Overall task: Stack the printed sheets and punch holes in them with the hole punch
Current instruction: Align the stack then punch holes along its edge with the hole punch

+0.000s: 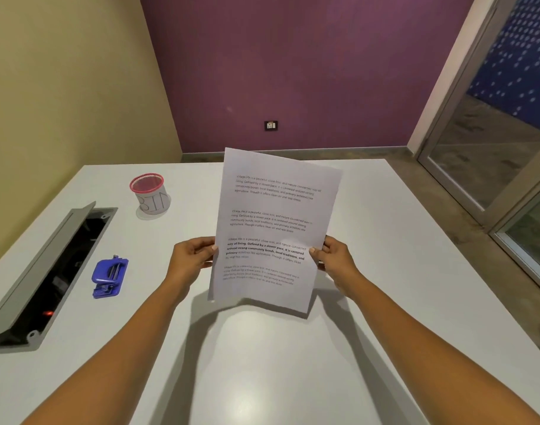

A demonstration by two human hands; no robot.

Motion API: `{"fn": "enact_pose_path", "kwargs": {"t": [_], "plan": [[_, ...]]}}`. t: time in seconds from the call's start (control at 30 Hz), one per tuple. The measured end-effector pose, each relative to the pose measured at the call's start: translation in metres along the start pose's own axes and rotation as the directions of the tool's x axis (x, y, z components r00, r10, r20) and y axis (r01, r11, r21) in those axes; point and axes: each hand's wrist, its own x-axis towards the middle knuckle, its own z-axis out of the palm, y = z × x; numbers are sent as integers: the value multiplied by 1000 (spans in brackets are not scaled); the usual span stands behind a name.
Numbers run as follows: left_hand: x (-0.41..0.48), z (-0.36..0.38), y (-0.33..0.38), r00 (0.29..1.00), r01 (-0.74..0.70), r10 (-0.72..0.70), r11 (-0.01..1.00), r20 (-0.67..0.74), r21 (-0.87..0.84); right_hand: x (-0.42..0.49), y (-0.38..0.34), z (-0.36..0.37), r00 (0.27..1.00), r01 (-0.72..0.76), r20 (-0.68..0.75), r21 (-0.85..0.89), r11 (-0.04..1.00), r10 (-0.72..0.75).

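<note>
Holding the printed sheets upright over the middle of the white tabletop, the left grip pinches their left edge and the right grip their right edge. Each thumb lies on the printed face, and the fingers are curled behind the paper. The sheets face the camera, turned a little clockwise. Whether their lower edge touches the tabletop cannot be told. The blue hole punch lies flat on the tabletop, well to the left of the left grip and apart from the sheets. Left of it is an open grey cable hatch. Farther back stands a red-rimmed cup marked BIN.
</note>
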Motion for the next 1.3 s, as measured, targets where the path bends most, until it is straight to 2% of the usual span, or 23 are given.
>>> {"fn": "enact_pose_path", "kwargs": {"t": [0.5,0.6,0.77,1.13,1.3], "plan": [[-18,0,5,991,43,-47,999,-129,-34,-4,-5,8,999,38,-10,6,999,-38],[-22,3,5,987,48,-58,997,-153,-67,-5,-6,8,999,43,8,4,999,-43],[-28,13,7,989,83,-97,989,-112,-121,-5,-8,6,998,40,46,52,998,-43],[-36,30,0,974,52,-103,968,-202,-246,2,-9,6,988,-31,153,154,988,8],[-33,21,-5,966,73,-144,947,-213,-312,2,-11,22,991,-36,132,96,995,23]]}}
